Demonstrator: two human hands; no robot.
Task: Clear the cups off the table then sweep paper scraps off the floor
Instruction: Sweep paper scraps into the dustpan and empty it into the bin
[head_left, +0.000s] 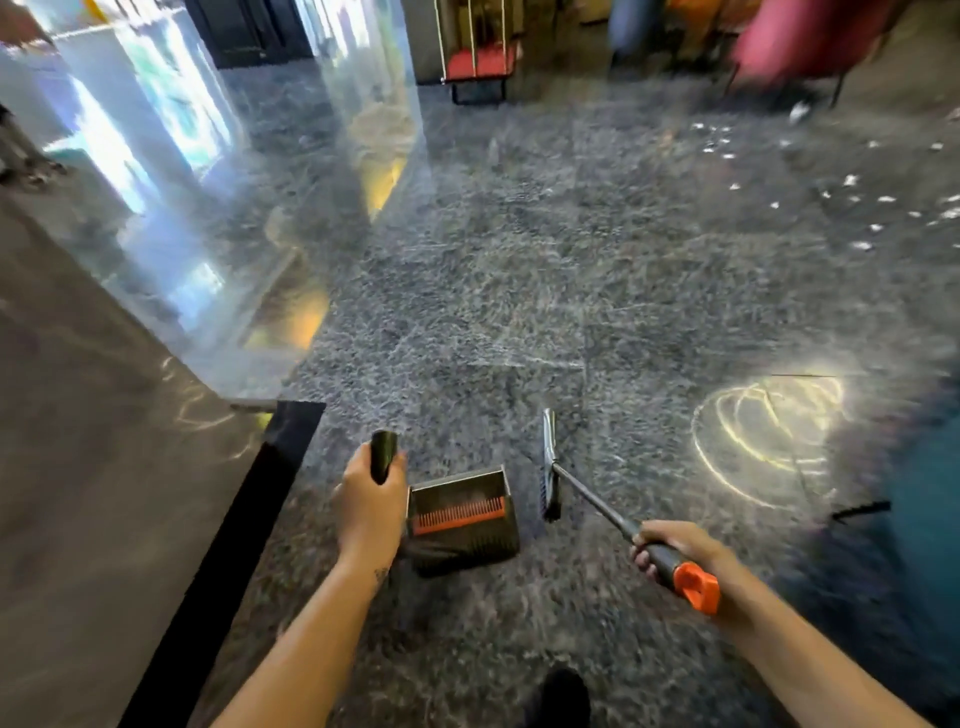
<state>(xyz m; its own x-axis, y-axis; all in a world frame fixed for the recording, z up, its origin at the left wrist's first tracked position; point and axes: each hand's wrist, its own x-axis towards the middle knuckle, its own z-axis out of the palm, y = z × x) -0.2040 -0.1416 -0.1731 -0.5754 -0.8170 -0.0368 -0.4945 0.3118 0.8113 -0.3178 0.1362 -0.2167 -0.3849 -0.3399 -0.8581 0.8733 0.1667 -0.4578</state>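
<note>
My left hand (370, 499) grips the black upright handle (383, 454) of a dark dustpan (465, 519) with an orange comb strip, which hangs just above the dark speckled floor. My right hand (675, 545) grips the grey broom handle (597, 501) near its orange end cap (698, 587). The broom's black brush head (549, 470) is low over the floor, just right of the dustpan. White paper scraps (852, 197) lie scattered on the floor at the far right. No cups are in view.
A grey counter wall with a black base strip (234, 551) runs along my left. A red and black cart (480, 65) and a pink chair (800, 47) stand at the back. My dark shoe (561, 696) shows at the bottom. Bright reflections cover the floor at left.
</note>
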